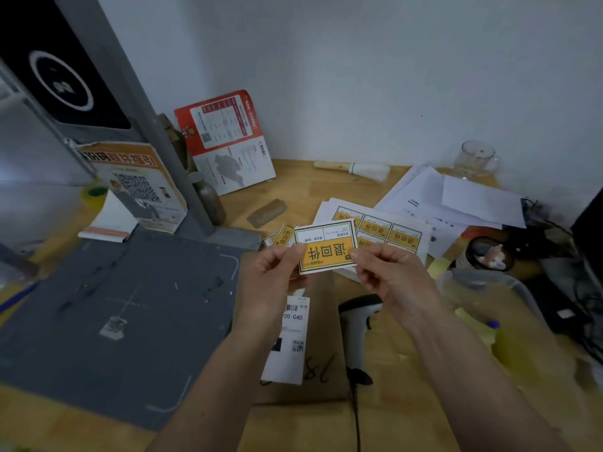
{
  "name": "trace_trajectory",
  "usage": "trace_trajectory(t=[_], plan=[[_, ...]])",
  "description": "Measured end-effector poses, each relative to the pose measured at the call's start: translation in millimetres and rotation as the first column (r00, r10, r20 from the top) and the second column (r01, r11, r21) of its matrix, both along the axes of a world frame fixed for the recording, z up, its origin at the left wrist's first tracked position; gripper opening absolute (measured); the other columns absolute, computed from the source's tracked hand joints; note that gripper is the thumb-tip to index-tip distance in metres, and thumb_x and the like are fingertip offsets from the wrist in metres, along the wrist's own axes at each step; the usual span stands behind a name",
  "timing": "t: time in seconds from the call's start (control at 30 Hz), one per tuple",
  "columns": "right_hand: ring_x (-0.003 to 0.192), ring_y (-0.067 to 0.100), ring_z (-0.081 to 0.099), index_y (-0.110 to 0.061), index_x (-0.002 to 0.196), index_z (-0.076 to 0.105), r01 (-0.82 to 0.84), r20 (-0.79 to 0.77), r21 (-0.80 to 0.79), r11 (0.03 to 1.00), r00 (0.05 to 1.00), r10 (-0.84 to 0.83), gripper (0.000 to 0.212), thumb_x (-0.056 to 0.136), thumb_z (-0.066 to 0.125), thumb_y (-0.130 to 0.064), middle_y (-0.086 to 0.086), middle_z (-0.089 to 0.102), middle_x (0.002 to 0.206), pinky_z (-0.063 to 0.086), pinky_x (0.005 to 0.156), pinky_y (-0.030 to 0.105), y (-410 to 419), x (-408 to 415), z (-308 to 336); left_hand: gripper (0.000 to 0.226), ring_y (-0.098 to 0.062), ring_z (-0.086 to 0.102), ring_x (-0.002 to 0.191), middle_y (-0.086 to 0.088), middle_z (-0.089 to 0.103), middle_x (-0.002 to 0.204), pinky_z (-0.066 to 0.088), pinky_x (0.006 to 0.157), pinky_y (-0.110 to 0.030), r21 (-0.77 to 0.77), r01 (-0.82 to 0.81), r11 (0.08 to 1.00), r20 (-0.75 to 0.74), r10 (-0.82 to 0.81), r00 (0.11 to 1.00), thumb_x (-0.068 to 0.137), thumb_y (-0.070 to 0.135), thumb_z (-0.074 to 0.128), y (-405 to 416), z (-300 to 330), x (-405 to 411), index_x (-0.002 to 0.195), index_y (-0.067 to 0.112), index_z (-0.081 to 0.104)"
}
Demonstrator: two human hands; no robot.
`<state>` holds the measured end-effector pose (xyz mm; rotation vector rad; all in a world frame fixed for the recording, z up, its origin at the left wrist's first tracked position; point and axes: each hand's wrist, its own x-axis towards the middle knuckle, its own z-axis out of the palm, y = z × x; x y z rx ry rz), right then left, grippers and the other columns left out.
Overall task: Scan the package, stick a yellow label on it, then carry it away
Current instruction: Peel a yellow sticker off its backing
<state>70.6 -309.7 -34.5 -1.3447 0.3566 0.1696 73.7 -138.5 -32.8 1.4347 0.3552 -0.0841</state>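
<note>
Left hand (270, 272) and right hand (388, 275) are pinching opposite edges of the yellow label (326, 247) — holding it above the package (313, 350), which is lying on the tabletop (293, 187).

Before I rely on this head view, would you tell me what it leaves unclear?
- Package: both forearms cover most of its top.
- Shipping label: small print too blurred to read; left hand hides its upper edge.
- Yellow label: backing on or off, unclear.
- Scanner: right hand hides its head.
</note>
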Motion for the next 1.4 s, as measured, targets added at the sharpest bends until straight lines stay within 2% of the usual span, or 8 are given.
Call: trace_trajectory(t=[0.1,0.17,0.27,0.33,0.4,0.63,0.87,1.4], plan=[[0.055,0.014,0.050,-0.012,0.064,0.067,0.069,0.067,-0.005,0.998,0.995,-0.069,0.015,0.076,0.075,-0.013,0.002,0.060,0.056,0.042,0.055,0.026,4.2,-13.8,9.7,0.010,-0.015,0.069,0.077,-0.006,0.072,0.090,0.056,0.065,-0.024,0.016,-0.100,0.995,0.033,0.100,0.994,0.082,0.015,0.071,-4.1,10.4,-10.7,0.080,0.017,0.062],[0.052,0.013,0.048,-0.011,0.062,0.064,0.141,0.119,-0.030,0.990,0.983,-0.136,0.019,0.079,0.073,-0.013,0.002,0.059,0.055,0.042,0.053,0.025,8.5,-21.3,18.2,0.024,-0.011,0.061,0.089,0.005,0.062,0.101,0.050,0.068,-0.020,0.333,-0.167,0.928,0.210,0.099,0.973,0.078,0.018,0.075,-8.3,16.4,-20.2,0.088,0.028,0.056],[0.049,0.011,0.049,-0.005,0.071,0.062,0.207,0.190,-0.059,0.977,0.963,-0.193,0.016,0.081,0.071,-0.012,0.003,0.057,0.056,0.043,0.049,0.022,18.0,-30.1,32.9,0.031,-0.005,0.045,0.105,0.016,0.049,0.108,0.039,0.083,-0.015,0.733,-0.212,0.646,0.490,-0.286,0.824,0.077,0.018,0.073,-12.8,33.0,-34.7,0.102,0.033,0.061],[0.049,0.013,0.049,-0.002,0.076,0.061,0.198,0.220,-0.054,0.979,0.958,-0.181,0.014,0.083,0.068,-0.011,0.004,0.056,0.057,0.043,0.049,0.023,27.9,-34.4,42.8,0.038,-0.005,0.045,0.113,0.015,0.052,0.116,0.038,0.093,-0.017,0.772,-0.094,0.629,0.455,-0.442,0.773,0.078,0.013,0.072,-11.4,40.8,-38.7,0.113,0.028,0.064],[0.052,0.016,0.049,-0.004,0.074,0.059,0.142,0.244,-0.018,0.990,0.961,-0.133,0.013,0.084,0.065,-0.010,0.003,0.055,0.056,0.042,0.052,0.026,39.8,-38.4,53.6,0.042,-0.004,0.049,0.115,0.015,0.058,0.120,0.041,0.098,-0.021,0.763,-0.009,0.647,0.426,-0.491,0.760,0.081,0.010,0.070,-5.2,45.7,-40.1,0.119,0.027,0.063],[0.058,0.014,0.051,-0.003,0.078,0.062,-0.059,0.355,0.146,0.987,0.935,0.003,0.015,0.088,0.060,-0.015,0.004,0.057,0.062,0.041,0.052,0.024,67.1,-47.9,78.1,0.021,-0.007,0.066,0.079,0.011,0.072,0.088,0.054,0.068,-0.018,0.531,0.018,0.847,0.548,-0.360,0.755,0.087,0.013,0.065,25.4,64.1,-46.2,0.104,0.024,0.073],[0.056,0.014,0.049,0.001,0.082,0.061,-0.059,0.398,0.182,0.982,0.917,-0.019,0.028,0.071,0.069,-0.024,0.006,0.056,0.063,0.041,0.050,0.022,82.4,-52.6,89.8,0.026,-0.005,0.066,0.085,0.010,0.073,0.092,0.054,0.067,-0.019,0.509,-0.054,0.859,0.657,-0.347,0.669,0.085,0.002,0.066,37.2,74.3,-48.7,0.101,0.020,0.074],[0.052,0.012,0.050,-0.006,0.071,0.070,0.032,0.416,0.132,0.991,0.905,-0.084,0.019,0.061,0.074,-0.021,0.005,0.062,0.059,0.042,0.047,0.020,91.1,-55.1,98.6,0.023,-0.009,0.072,0.078,0.000,0.075,0.089,0.054,0.069,-0.012,0.213,0.139,0.967,0.587,-0.241,0.773,0.085,0.001,0.064,39.0,93.8,-55.9,0.099,0.018,0.073]])
